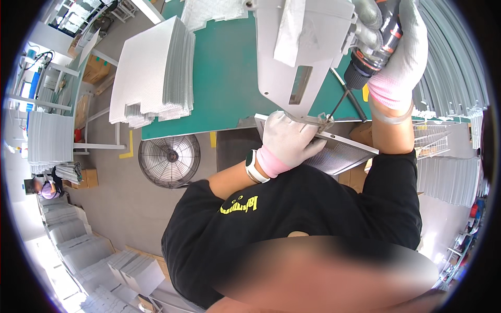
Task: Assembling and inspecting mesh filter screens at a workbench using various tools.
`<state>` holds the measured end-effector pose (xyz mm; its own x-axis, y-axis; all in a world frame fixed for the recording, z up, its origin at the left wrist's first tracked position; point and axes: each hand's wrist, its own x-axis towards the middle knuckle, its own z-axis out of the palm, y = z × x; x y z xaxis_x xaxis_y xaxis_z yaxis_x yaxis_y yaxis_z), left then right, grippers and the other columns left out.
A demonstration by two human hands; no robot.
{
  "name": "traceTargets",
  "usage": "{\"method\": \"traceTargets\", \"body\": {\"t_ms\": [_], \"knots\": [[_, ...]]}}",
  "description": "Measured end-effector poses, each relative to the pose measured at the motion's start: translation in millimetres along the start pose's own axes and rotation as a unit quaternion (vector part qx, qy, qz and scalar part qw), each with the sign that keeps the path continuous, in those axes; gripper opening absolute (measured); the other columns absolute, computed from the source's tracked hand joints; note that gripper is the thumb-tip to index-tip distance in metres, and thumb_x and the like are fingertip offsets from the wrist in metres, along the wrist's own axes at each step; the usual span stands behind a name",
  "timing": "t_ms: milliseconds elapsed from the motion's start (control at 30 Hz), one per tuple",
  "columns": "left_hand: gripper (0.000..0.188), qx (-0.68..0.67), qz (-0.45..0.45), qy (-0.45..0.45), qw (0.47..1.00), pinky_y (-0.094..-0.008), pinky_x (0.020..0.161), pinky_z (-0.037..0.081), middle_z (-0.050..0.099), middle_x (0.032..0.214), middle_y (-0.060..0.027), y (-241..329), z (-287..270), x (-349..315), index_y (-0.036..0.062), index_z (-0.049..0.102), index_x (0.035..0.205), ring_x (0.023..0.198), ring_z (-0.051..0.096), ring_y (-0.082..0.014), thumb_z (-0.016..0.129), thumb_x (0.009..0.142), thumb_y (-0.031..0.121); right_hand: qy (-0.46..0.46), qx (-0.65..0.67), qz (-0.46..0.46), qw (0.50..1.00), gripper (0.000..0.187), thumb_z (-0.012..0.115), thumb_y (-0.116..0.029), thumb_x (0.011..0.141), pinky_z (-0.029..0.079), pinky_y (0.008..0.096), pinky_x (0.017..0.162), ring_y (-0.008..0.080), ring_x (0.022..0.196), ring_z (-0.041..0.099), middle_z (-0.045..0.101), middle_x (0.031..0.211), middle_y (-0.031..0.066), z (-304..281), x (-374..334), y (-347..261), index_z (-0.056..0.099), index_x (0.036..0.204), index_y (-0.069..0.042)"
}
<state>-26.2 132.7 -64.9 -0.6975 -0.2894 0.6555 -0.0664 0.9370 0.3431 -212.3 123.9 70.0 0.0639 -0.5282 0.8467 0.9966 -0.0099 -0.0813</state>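
My right hand (406,65), in a white glove with a pink cuff, is wrapped round a black and orange power drill (361,70). Its long thin bit slants down to a small clear guide piece (325,124) at the lower tip of a white machine (308,49). Right beneath that tip lies the edge of a mesh panel (339,154) with a white metal frame. My left hand (287,136), gloved the same way, grips the frame beside the guide, its thumb along the near side. Whether the bit touches the frame is too small to tell.
A green-topped table (227,78) carries a stack of white mesh sheets (151,73) at left. A black-handled tool (356,107) lies near the drill. Long grey strips (449,57) are stacked at right. A round floor fan (169,161) stands below the table's left edge.
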Motion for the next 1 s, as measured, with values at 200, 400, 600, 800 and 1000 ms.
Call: {"method": "traceTargets", "body": {"t_ms": [200, 400, 600, 800, 1000], "knots": [[0.036, -0.072, -0.006, -0.017, 0.997, -0.0365, 0.060, 0.047, 0.061, 0.080, -0.0029, 6, 12, -7, 0.0143, 0.072, 0.110, 0.073, 0.062, -0.0227, 0.076, 0.079, 0.030, 0.243, -0.556, 0.061, 0.793, 0.051, 0.055, -0.046, 0.100, 0.043, 0.0239, 0.052, 0.0105, 0.055, 0.052, 0.060, 0.079, 0.0064, 35, -33, 17, 0.054, 0.120, 0.001], [0.040, -0.113, 0.000, -0.081, 0.990, -0.0360, 0.063, 0.046, 0.058, 0.081, -0.0058, 4, 31, -19, 0.0111, 0.068, 0.123, 0.071, 0.058, -0.0213, 0.072, 0.087, 0.029, 0.255, -0.556, 0.014, 0.791, 0.064, 0.059, -0.049, 0.096, 0.047, 0.0296, 0.067, 0.0159, 0.076, 0.053, 0.056, 0.096, 0.0115, 18, -62, 8, 0.047, 0.132, 0.003], [0.038, -0.064, 0.066, -0.014, 0.996, -0.0409, 0.068, 0.044, 0.060, 0.088, -0.0076, 1, 45, -15, 0.0128, 0.066, 0.099, 0.076, 0.059, -0.0272, 0.077, 0.073, 0.038, 0.230, -0.473, -0.062, 0.848, 0.074, 0.065, -0.048, 0.092, 0.053, 0.0375, 0.093, 0.0238, 0.113, 0.059, 0.053, 0.126, 0.0184, 4, -77, -7, 0.040, 0.140, 0.003], [0.025, -0.148, -0.032, -0.086, 0.985, -0.0429, 0.069, 0.047, 0.062, 0.090, -0.0059, 8, 29, -2, 0.0164, 0.071, 0.095, 0.078, 0.061, -0.0272, 0.073, 0.076, 0.033, 0.194, -0.339, -0.056, 0.919, 0.066, 0.061, -0.045, 0.096, 0.053, 0.0383, 0.093, 0.0228, 0.109, 0.060, 0.056, 0.120, 0.0167, 9, -67, 5, 0.043, 0.138, 0.002], [0.031, -0.013, -0.023, -0.053, 0.998, -0.0384, 0.066, 0.044, 0.062, 0.076, -0.0012, -16, 12, -3, 0.0122, 0.070, 0.097, 0.074, 0.062, -0.0227, 0.077, 0.074, 0.032, 0.398, -0.660, -0.204, 0.603, 0.032, 0.054, -0.024, 0.103, 0.050, 0.0353, 0.089, 0.0201, 0.106, 0.063, 0.065, 0.114, 0.0104, 11, -8, -24, 0.059, 0.124, 0.000]]}}
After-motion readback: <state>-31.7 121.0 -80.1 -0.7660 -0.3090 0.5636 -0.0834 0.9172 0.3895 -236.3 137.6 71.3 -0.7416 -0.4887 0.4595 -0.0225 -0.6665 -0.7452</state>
